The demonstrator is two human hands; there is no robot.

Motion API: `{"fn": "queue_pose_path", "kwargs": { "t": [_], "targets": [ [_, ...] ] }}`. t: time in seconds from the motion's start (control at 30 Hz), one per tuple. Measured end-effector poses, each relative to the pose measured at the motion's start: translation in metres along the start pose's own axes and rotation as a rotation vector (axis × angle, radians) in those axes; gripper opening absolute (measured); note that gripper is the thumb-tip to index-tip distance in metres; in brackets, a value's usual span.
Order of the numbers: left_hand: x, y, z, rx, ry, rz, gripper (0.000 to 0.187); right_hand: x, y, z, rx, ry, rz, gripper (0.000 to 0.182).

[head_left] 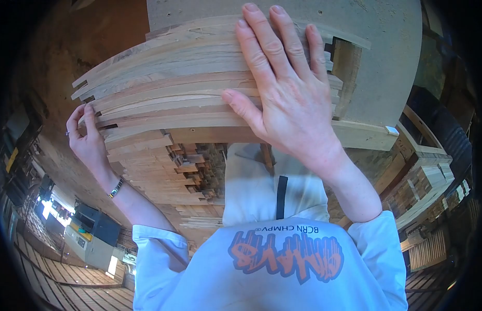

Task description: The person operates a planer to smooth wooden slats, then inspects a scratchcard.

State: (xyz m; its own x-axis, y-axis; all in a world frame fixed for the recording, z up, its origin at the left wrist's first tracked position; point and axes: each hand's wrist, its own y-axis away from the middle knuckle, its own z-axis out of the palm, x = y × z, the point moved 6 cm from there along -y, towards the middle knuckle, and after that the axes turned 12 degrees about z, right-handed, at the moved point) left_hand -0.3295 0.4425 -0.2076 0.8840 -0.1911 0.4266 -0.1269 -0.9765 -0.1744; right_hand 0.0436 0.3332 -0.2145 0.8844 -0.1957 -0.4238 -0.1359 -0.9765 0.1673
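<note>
Several long wooden strips (173, 83) lie side by side in front of me, some with slots cut in their left ends. My right hand (295, 98) rests flat across them near their right part, palm down, with the fingers stretched out and the thumb to the left. At the left ends of the strips is my left hand (88, 137), its thumb and fingers closed at the end of one of the nearer strips. The exact grip there is partly hidden. A short wooden block (347, 78) lies crosswise by the right ends.
Beneath the strips is a grey board (381, 93). A wooden rail (360, 135) with a white piece on its end runs along the near side. Stacked wood pieces (147, 166) stand below on the left. More stacked wood (427, 181) is at the right.
</note>
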Motion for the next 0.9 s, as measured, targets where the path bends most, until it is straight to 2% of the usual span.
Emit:
{"fn": "queue_pose_path", "kwargs": {
  "t": [0.07,0.17,0.23,0.27,0.3,0.33,0.37,0.43,0.5,0.6,0.7,0.73,0.8,0.9],
  "targets": [
    [-0.003,-0.003,0.002,0.077,0.059,-0.057,0.028,0.0,0.0,0.0,-0.004,0.0,0.001,0.082],
    [-0.001,-0.004,0.011,0.032,0.192,-0.169,0.028,-0.003,0.001,0.002,0.002,0.003,-0.003,0.082],
    [0.004,-0.004,0.013,0.04,0.083,-0.169,0.028,-0.002,0.002,0.001,0.008,0.026,0.01,0.082],
    [0.014,-0.004,0.01,0.05,0.058,-0.098,0.027,0.0,0.005,-0.002,0.013,0.044,0.021,0.082],
    [0.006,-0.001,0.008,0.037,0.059,-0.141,0.025,-0.001,0.005,-0.004,0.018,0.057,0.032,0.082],
    [0.016,-0.005,0.005,0.076,-0.071,-0.032,0.021,-0.006,0.004,-0.007,0.022,0.082,0.029,0.082],
    [0.02,-0.005,0.005,0.063,-0.088,-0.029,0.021,-0.005,0.004,-0.004,0.025,0.117,0.029,0.081],
    [0.02,-0.006,0.008,0.082,0.024,-0.049,0.02,-0.005,0.005,-0.003,0.03,0.112,0.022,0.081],
    [0.017,-0.006,0.007,0.063,0.013,0.035,0.018,-0.005,0.005,-0.002,0.031,0.129,0.024,0.081],
    [0.029,-0.008,0.001,0.084,-0.183,0.266,0.016,-0.004,0.005,-0.004,0.013,0.107,0.029,0.083],
    [0.028,-0.007,-0.002,0.096,-0.251,0.217,0.017,0.001,0.004,-0.001,0.033,-0.029,0.005,0.084],
    [0.042,-0.009,-0.001,0.12,-0.271,0.302,0.014,0.002,0.004,0.0,0.031,-0.061,0.006,0.084],
    [0.034,-0.008,0.004,0.15,-0.12,0.254,0.013,0.001,0.005,0.001,0.037,-0.054,0.017,0.086],
    [0.039,-0.006,0.009,0.106,-0.098,0.176,0.014,0.005,0.009,-0.001,0.064,-0.07,0.01,0.086]
  ]
}}
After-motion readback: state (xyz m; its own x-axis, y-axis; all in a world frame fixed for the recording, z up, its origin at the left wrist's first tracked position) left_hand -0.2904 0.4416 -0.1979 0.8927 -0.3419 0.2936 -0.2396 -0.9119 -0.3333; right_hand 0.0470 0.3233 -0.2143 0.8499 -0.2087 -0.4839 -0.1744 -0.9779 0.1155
